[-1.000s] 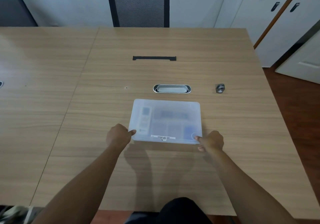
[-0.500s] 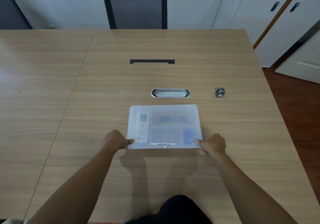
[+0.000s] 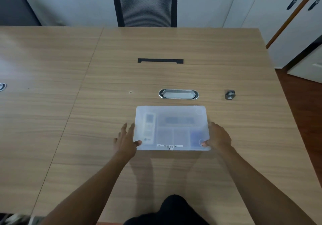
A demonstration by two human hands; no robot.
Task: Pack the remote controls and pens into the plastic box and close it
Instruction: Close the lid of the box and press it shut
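The translucent plastic box (image 3: 181,113) lies flat on the wooden table (image 3: 104,68) with its lid on. Through the lid I see a white remote control (image 3: 149,129) at the left and blurred dark and blue shapes to its right; pens cannot be made out. My left hand (image 3: 126,141) is beside the box's left wall, fingers spread, thumb resting on the lid's near left corner. My right hand (image 3: 219,137) lies against the right wall with its thumb on the near right corner of the lid.
A metal cable grommet (image 3: 178,94) sits just behind the box, a small grey metal piece (image 3: 230,95) to its right. A black slot (image 3: 160,60) lies farther back. A mesh chair (image 3: 145,3) stands behind the table, white cabinets (image 3: 278,24) at the right.
Both hands were fists with thumbs pressing the lid's near corners. They have now opened out and slid forward along the box's sides. The box stays in place.
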